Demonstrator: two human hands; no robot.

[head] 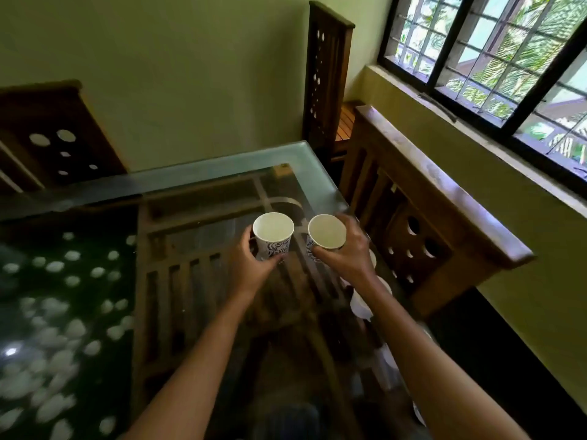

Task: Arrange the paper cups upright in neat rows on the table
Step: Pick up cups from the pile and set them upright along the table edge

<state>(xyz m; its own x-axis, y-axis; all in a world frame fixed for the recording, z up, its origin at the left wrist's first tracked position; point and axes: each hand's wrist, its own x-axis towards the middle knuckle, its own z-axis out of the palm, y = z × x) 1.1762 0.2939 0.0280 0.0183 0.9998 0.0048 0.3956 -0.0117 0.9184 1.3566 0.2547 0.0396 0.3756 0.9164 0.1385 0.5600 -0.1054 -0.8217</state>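
Note:
Two white paper cups with blue print are held upright, mouths up, over the glass table [228, 173]. My left hand [251, 265] wraps around the lower part of the left cup [273, 235]. My right hand [347, 252] grips the right cup [327, 231] from its right side. The two cups are side by side, a small gap between them. I cannot tell whether their bases touch the glass. More white cups [360, 304] stand along the table's right edge, mostly hidden behind my right forearm.
A wooden chair back [444, 198] presses close to the table's right edge. Another chair [47, 138] stands at the far left and a tall one [328, 74] in the corner. A barred window [495, 52] lies to the right. The glass shows bright reflections at left.

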